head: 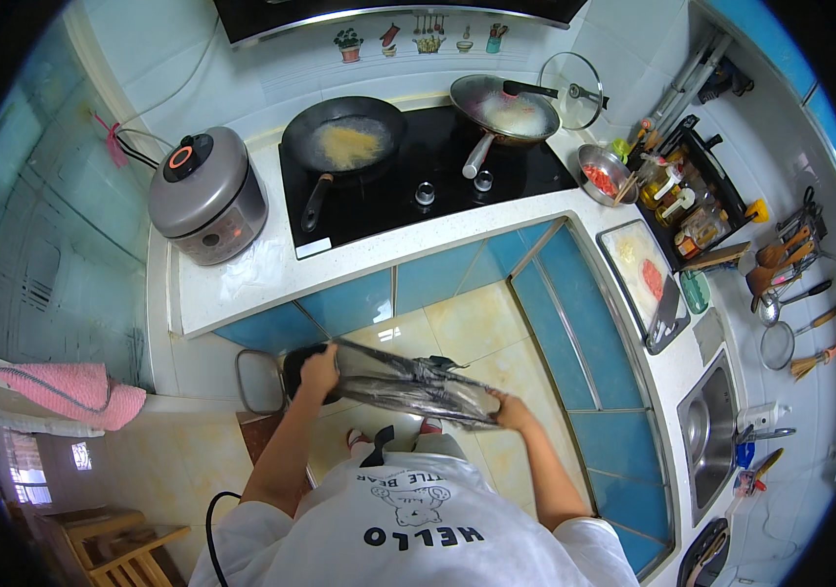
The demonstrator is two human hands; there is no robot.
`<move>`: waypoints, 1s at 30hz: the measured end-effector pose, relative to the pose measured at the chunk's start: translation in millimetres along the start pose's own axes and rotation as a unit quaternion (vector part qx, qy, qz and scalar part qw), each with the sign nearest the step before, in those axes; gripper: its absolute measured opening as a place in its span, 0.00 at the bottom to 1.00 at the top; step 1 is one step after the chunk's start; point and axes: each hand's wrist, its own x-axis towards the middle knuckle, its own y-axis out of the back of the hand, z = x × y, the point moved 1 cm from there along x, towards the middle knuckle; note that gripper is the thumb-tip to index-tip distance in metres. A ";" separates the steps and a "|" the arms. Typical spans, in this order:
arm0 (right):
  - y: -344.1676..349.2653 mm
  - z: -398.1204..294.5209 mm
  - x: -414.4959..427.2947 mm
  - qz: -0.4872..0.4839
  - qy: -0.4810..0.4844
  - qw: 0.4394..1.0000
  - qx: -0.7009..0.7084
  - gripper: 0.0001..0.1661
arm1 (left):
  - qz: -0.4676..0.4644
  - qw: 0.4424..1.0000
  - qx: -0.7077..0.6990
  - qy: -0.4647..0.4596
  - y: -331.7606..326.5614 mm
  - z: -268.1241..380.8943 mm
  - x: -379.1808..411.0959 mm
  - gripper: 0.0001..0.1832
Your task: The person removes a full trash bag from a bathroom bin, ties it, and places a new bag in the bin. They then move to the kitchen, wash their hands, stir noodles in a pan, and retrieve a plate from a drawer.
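Note:
A dark, thin plastic bag (418, 385) is stretched out between my two hands, above the tiled floor. My left hand (320, 369) grips one end of it. My right hand (513, 409) holds the other end, farther to the right and closer to my body. Just behind my left hand is a dark bin (293, 378), largely covered by the hand and the bag. A grey-framed panel (260, 380), perhaps the bin's lid, stands at its left side.
On the hob (403, 213) sit an uncovered wok (297, 147) with yellowish food in liquid and a lidded pan (487, 121). A pressure cooker (216, 194) stands left. Rightward are a steel bowl (597, 158), a cutting board (627, 257) with a cleaver (666, 308), and a sink (707, 469).

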 end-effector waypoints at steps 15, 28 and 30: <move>199.3 1.6 -49.9 0.508 -0.059 0.855 0.084 0.17 | 0.442 0.815 -0.030 -0.374 166.5 223.9 -35.5 0.06; 69.5 99.2 -65.1 0.185 -0.222 0.950 0.117 0.18 | -0.051 0.946 -0.132 -0.292 33.5 136.8 26.0 0.21; 111.8 79.6 -90.3 0.360 -0.127 0.924 -0.010 0.17 | -0.027 0.935 -0.201 -0.291 71.4 178.8 7.1 0.20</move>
